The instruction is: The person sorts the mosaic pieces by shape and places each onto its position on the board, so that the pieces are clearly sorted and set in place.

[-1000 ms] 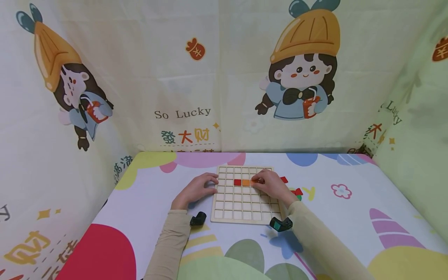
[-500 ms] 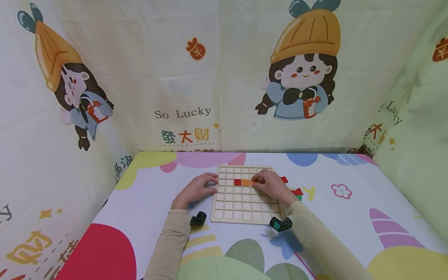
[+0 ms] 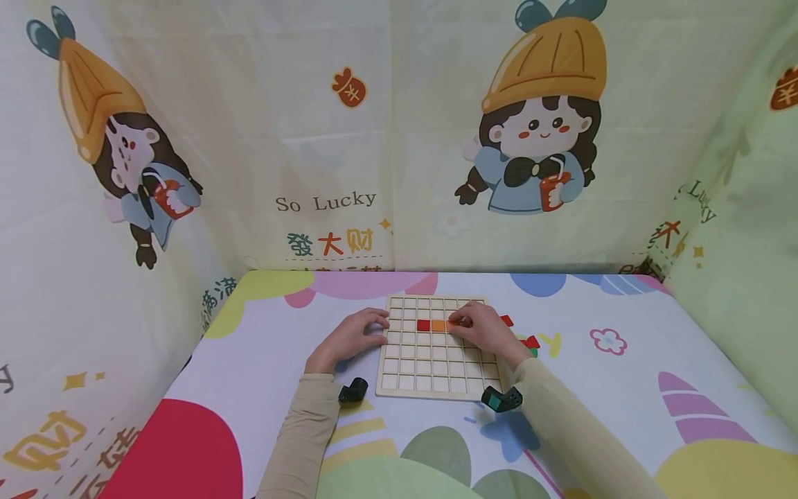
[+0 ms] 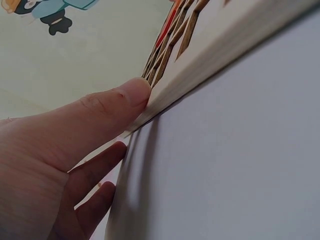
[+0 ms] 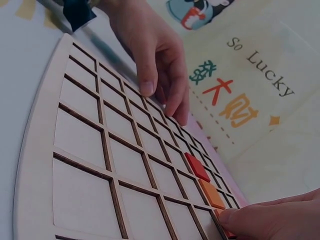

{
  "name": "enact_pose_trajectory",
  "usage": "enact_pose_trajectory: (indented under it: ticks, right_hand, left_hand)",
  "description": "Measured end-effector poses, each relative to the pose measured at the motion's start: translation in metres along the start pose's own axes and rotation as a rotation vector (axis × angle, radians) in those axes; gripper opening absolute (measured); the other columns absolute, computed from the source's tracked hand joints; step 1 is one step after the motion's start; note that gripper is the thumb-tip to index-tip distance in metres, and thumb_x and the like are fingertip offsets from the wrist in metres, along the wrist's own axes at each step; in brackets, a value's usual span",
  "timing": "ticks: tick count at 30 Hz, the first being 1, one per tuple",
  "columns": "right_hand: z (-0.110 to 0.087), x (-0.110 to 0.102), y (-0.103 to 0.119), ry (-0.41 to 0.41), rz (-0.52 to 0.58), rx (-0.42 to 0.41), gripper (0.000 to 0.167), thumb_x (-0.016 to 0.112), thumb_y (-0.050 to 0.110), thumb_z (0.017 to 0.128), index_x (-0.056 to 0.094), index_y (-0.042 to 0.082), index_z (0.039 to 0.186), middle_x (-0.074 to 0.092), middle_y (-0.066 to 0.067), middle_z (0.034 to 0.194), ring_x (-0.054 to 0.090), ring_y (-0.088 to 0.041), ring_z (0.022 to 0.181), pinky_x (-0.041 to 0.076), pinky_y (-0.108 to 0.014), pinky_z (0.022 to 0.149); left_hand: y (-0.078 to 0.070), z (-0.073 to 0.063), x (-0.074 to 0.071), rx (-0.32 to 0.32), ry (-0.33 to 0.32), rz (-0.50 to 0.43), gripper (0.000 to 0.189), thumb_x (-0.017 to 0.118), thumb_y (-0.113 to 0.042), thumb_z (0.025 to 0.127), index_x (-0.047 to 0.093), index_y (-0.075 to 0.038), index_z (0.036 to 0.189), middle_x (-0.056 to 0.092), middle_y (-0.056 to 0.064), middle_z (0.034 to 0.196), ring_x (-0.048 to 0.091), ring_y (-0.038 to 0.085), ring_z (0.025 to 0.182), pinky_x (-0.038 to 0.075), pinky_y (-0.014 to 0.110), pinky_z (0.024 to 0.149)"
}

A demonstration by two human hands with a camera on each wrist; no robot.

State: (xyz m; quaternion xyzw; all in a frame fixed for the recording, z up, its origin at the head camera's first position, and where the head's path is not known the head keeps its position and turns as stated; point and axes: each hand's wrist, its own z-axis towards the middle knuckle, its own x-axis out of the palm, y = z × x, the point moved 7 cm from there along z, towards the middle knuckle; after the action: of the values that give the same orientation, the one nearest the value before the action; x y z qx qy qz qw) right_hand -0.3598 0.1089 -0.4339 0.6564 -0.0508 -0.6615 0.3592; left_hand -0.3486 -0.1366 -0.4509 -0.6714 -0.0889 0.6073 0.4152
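Note:
A wooden grid board (image 3: 408, 364) lies flat on the table, divided into square cells. In one of its rows a red tile (image 3: 424, 325) and an orange tile (image 3: 438, 326) sit side by side. My right hand (image 3: 483, 329) is bent over the cell just right of them, thumb and fingers pinching another orange tile (image 3: 452, 325), mostly covered by the fingertips. At the board's left edge, my left hand (image 3: 352, 338) rests with relaxed fingers; in the left wrist view its thumb (image 4: 135, 92) touches the wooden rim.
Beyond the board's right side, partly behind my right hand, lie loose red tiles (image 3: 531, 342) and a green piece (image 3: 533, 352). The tabletop (image 3: 592, 388) has a printed cover. A patterned cloth (image 3: 424, 242) hangs behind it.

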Motion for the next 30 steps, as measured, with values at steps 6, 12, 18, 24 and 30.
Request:
enact_pose_trajectory:
  ticks: [6, 12, 18, 24, 30]
  right_hand:
    - [-0.001, 0.0, -0.002, 0.001, 0.002, 0.017, 0.024, 0.075, 0.022, 0.088, 0.074, 0.009, 0.108, 0.065, -0.002, 0.098, 0.054, -0.018, 0.087, 0.051, -0.033, 0.078]
    - [-0.002, -0.002, -0.001, -0.011, 0.014, -0.003, 0.024, 0.075, 0.021, 0.088, 0.074, 0.007, 0.108, 0.065, -0.002, 0.098, 0.056, -0.017, 0.085, 0.052, -0.034, 0.077]
    - [-0.006, -0.006, 0.0, -0.032, 0.038, -0.045, 0.029, 0.075, 0.02, 0.087, 0.072, 0.003, 0.11, 0.067, -0.005, 0.099, 0.063, -0.018, 0.085, 0.055, -0.035, 0.077]
    - [-0.012, -0.009, -0.004, -0.044, 0.083, -0.039, 0.029, 0.073, 0.017, 0.089, 0.071, 0.002, 0.114, 0.066, -0.006, 0.102, 0.065, -0.021, 0.089, 0.056, -0.039, 0.08]
    - [-0.023, -0.019, -0.014, -0.076, 0.107, 0.004, 0.029, 0.072, 0.017, 0.09, 0.07, 0.002, 0.115, 0.064, -0.008, 0.104, 0.064, -0.023, 0.092, 0.056, -0.041, 0.083]
  left_hand:
    - [0.0, 0.0, 0.001, 0.006, -0.008, 0.004, 0.025, 0.075, -0.018, 0.087, 0.068, -0.009, 0.11, 0.055, 0.005, 0.139, 0.044, 0.025, 0.135, 0.033, 0.04, 0.114]
    - [0.001, 0.0, 0.001, 0.014, -0.01, 0.0, 0.025, 0.075, -0.018, 0.087, 0.068, -0.009, 0.11, 0.055, 0.005, 0.139, 0.044, 0.024, 0.134, 0.033, 0.04, 0.114]
    - [-0.002, -0.001, -0.001, 0.047, -0.014, 0.013, 0.024, 0.074, -0.016, 0.087, 0.068, -0.007, 0.109, 0.056, 0.007, 0.137, 0.047, 0.027, 0.132, 0.035, 0.042, 0.112]
    - [-0.004, -0.002, -0.001, 0.069, -0.022, 0.031, 0.023, 0.074, -0.016, 0.088, 0.068, -0.006, 0.108, 0.056, 0.009, 0.136, 0.048, 0.028, 0.13, 0.037, 0.044, 0.11]
    - [-0.003, -0.001, -0.001, 0.056, -0.017, 0.034, 0.025, 0.074, -0.017, 0.088, 0.069, -0.007, 0.109, 0.056, 0.008, 0.136, 0.047, 0.027, 0.131, 0.037, 0.043, 0.11]
